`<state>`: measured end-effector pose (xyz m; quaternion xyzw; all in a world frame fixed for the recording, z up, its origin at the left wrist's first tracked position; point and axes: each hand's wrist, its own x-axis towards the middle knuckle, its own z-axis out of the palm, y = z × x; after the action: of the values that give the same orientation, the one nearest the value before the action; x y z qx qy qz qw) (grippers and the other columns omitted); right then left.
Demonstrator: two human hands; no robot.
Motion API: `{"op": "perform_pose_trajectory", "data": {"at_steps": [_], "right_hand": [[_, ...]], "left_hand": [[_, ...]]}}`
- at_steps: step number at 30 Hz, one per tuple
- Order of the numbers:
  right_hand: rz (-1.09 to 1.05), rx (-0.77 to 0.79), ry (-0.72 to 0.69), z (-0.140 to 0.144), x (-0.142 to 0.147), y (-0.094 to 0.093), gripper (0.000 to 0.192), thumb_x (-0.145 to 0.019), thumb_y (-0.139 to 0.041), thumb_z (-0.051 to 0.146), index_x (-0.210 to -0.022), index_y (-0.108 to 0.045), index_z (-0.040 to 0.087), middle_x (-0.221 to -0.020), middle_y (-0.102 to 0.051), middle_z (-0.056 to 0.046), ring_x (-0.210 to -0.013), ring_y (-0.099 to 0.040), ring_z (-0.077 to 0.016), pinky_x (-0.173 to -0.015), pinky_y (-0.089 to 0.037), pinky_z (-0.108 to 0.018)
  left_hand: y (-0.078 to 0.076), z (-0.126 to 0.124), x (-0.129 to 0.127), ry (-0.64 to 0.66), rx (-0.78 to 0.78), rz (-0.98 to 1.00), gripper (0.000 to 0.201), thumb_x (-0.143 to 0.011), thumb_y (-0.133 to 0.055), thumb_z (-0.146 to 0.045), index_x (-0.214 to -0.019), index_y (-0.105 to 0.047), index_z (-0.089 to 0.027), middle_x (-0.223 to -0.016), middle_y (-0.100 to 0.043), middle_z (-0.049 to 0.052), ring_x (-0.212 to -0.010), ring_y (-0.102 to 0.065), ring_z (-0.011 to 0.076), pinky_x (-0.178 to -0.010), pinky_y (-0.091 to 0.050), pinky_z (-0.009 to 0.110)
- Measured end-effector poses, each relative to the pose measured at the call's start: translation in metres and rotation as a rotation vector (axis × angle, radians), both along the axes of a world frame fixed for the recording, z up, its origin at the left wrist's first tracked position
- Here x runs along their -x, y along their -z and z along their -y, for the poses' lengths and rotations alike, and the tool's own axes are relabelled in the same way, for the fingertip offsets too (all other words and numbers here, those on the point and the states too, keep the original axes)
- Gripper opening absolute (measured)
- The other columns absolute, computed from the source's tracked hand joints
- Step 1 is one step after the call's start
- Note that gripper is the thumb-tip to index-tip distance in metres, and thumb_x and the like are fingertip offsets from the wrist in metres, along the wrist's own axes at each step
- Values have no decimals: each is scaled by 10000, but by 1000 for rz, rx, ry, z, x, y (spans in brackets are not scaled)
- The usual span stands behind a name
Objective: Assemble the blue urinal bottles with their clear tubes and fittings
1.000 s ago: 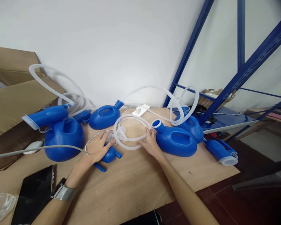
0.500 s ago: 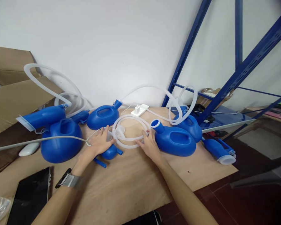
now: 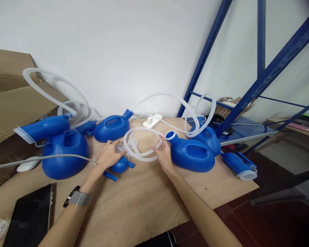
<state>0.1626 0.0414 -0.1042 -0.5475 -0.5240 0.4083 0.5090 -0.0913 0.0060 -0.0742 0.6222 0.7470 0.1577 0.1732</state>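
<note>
My right hand (image 3: 164, 155) pinches the right side of a coiled, milky-white plastic hose (image 3: 144, 159), thumb and fingers round it. Close beside that hand stands a blue jug (image 3: 193, 154) with an uncapped spout and a moulded handle. My left hand (image 3: 109, 154) has its thumb and fingers about a clear cup-shaped part (image 3: 119, 148), which sits at a small blue plastic piece (image 3: 120, 165). The hand hides part of both. Another blue jug (image 3: 112, 127) lies behind, with a hose running from its neck.
At left are a blue jug (image 3: 65, 154), a blue spouted part (image 3: 45, 128), a cardboard box (image 3: 20, 99), a white mouse (image 3: 28, 164) and a tablet (image 3: 29, 214). A power strip (image 3: 152, 120) lies near the wall. Blue shelving (image 3: 247, 92) rises at right.
My right hand has closed round the hose and lifted its right side slightly. My left hand has shifted a little, its fingers curling more about the clear part.
</note>
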Motion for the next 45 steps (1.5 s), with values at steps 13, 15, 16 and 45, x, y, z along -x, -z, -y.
{"op": "perform_pose_trajectory", "data": {"at_steps": [13, 15, 16, 45], "right_hand": [[-684, 205, -7, -2, 9, -11, 560, -771, -605, 600, -1209, -562, 255, -1349, -589, -49, -1121, -702, -98, -1310, -509, -457], [-628, 223, -71, 0, 11, -12, 588, -763, -602, 622, -1208, -580, 238, -1383, -584, -58, -1122, -701, -98, -1317, -498, -439], [-573, 229, -109, 1, 11, -13, 597, -763, -593, 631, -1215, -582, 242, -1406, -577, -56, -1111, -701, -94, -1312, -498, -441], [-155, 163, -394, 5, -7, -54, 656, -692, -744, 508, -1286, -545, 313, -1193, -684, -34, -831, -731, -37, -719, -634, -124]], "left_hand": [[-3, 6, -1, 30, 15, 8, 715, -917, -316, -781, -1544, -434, -458, -1335, -542, 83, -1193, -592, 363, -1045, -420, 580], [-2, 5, 0, 54, 45, 14, 764, -875, -329, -842, -1527, -460, -467, -1321, -537, 85, -1189, -590, 359, -1074, -401, 572], [-1, 4, 0, 72, 51, 20, 777, -854, -348, -861, -1499, -506, -459, -1299, -544, 88, -1187, -590, 355, -1088, -394, 559], [-11, 13, -10, -2, 137, -120, 552, -1006, -311, -550, -1552, -386, -516, -1629, -266, 22, -1331, -532, 350, -1095, -425, 561]]}}
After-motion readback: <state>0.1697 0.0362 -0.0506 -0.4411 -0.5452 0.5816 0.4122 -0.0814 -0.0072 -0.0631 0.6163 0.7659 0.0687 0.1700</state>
